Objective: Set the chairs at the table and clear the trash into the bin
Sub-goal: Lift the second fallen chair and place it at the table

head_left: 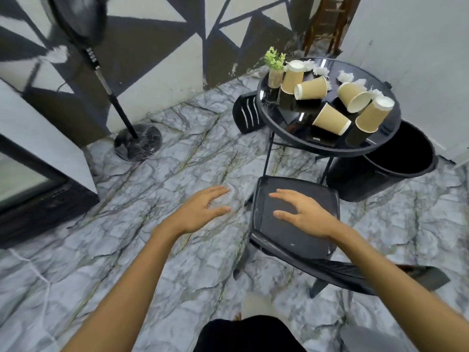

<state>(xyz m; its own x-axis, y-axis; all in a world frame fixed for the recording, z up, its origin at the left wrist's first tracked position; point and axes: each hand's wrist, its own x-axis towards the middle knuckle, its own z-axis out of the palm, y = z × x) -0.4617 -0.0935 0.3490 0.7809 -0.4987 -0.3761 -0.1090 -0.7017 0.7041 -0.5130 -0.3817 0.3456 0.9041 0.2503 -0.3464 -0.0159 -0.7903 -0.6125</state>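
A round black glass table carries several tan paper cups, some upright and some tipped over, plus crumpled white tissues. A black chair stands in front of it, its seat facing the table. My right hand hovers open over the seat, fingers spread, holding nothing. My left hand is open above the floor, left of the chair. A second black chair sits partly hidden behind the table's left side. A black bin stands on the floor under the table's right edge.
A small potted green plant stands at the table's far left rim. A standing fan's pole and round base occupy the floor at left. A dark-framed cabinet lies at far left. A wooden ladder leans in the back corner.
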